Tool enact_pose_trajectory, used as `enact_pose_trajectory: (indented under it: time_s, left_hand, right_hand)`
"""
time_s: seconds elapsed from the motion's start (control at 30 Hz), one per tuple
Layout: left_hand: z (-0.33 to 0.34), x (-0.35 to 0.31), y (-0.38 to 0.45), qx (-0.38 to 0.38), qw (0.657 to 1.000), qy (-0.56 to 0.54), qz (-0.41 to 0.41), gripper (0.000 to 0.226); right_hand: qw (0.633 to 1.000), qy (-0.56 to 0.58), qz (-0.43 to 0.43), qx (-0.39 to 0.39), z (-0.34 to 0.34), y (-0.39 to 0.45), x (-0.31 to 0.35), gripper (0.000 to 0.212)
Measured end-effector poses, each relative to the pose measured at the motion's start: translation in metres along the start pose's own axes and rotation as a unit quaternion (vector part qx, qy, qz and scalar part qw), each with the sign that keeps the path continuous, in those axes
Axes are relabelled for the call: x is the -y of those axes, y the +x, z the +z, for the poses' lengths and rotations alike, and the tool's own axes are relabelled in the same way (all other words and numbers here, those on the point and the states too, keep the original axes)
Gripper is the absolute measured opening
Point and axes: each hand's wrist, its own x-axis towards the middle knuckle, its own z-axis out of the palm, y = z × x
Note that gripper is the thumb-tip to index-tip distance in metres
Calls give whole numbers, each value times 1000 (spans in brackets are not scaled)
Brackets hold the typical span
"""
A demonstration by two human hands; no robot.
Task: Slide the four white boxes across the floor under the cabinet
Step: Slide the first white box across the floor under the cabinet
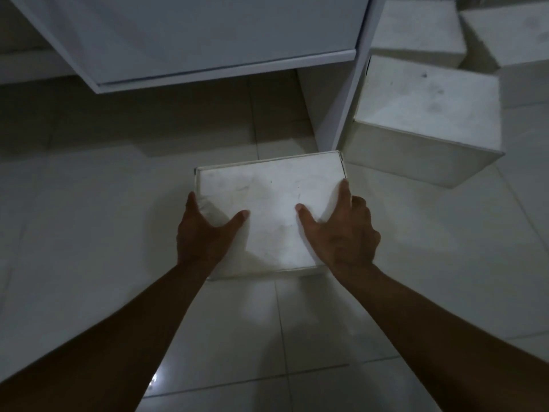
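Note:
A white box (270, 197) lies on the tiled floor in front of the cabinet (184, 40), whose underside leaves a dark gap above the floor. My left hand (205, 233) grips the box's left side with the thumb on its lid. My right hand (341, 233) grips the right side, thumb on the lid too. Three more white boxes stand to the right of the cabinet's side panel (353, 93): a large one (427, 105) close by, and behind it a second (419, 28) and a third (511, 34).
The pale tiled floor (89, 221) stretches left and right of the held box. The cabinet's upright side panel stands just beyond the box's far right corner. The scene is dim.

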Motion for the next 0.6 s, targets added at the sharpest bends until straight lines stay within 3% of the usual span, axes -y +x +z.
enact_pose_trajectory:
  time_s: [0.07,0.13,0.27,0.33,0.4,0.6]
  left_hand:
    - [2,-1,-3,0,998,33,53,123]
    - [0,-3,-8,3,977,124,171,119]
    - [-11,0,-18,126,877,268,378,127]
    - [-13,8,-21,173,847,298,404,132]
    - [-14,14,-21,175,835,311,418,130]
    - [-21,18,-7,186,809,341,441,117]
  right_hand:
    - [997,-8,-75,-22,0,6,6,89]
    - [985,-10,-171,-18,1,21,18,78]
    - [961,-41,-271,48,6,65,43,67]
    - [951,-85,-284,85,11,82,48,71]
    - [945,-106,-286,115,16,90,47,75]
    - [950,-123,-271,91,17,81,39,78]
